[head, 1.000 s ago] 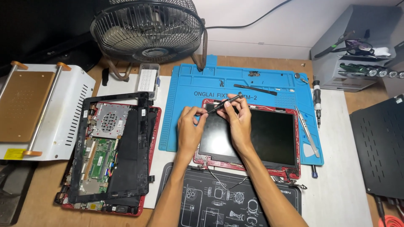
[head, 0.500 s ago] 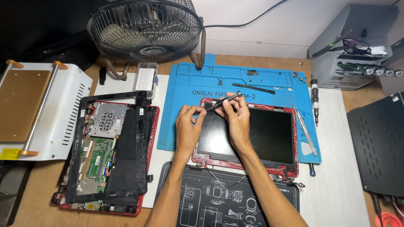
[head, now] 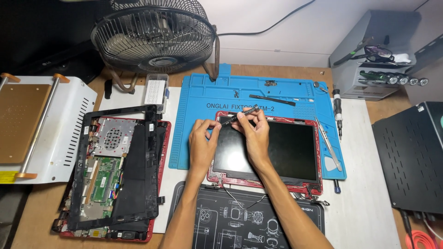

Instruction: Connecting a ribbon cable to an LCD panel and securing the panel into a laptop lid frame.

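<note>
Far left on the bench (head: 369, 216), an opened laptop base (head: 115, 175) lies with its circuit board exposed. At centre, the screen panel (head: 270, 150) lies flat in its red lid, partly on the blue mat (head: 203, 138). The left hand (head: 202, 144) pinches the panel's far-left corner. The right hand (head: 253, 133) grips a screwdriver (head: 243, 113) at the same corner. The panel is judged thin, rigid and fragile: hold by the frame edges, never the glass.
</note>
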